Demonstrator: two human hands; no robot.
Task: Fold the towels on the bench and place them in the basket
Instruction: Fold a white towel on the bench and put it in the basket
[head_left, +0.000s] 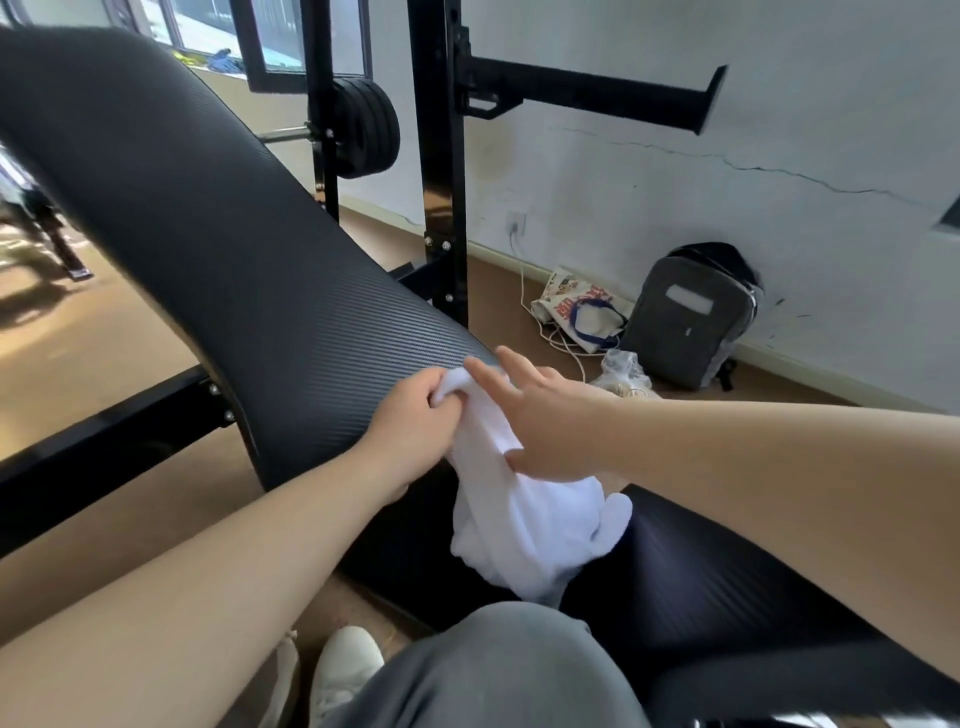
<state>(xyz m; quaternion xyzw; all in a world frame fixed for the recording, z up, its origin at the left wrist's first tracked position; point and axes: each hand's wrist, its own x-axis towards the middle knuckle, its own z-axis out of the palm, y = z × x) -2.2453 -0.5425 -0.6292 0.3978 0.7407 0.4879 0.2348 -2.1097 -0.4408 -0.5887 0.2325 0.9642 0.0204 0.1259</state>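
Big black bench (208, 234) slopes up and away to the left, and the white towel (530, 525) hangs bunched off its low end, long axis running from that edge down toward the seat pad (727, 571). Left hand (410, 421) grips the towel's top corner right at the bench's low edge; right hand (550, 421), fingers straight and spread, lies on the cloth just beside it. The sloping padding up-left looks like the room for spreading it out, and no basket is in view.
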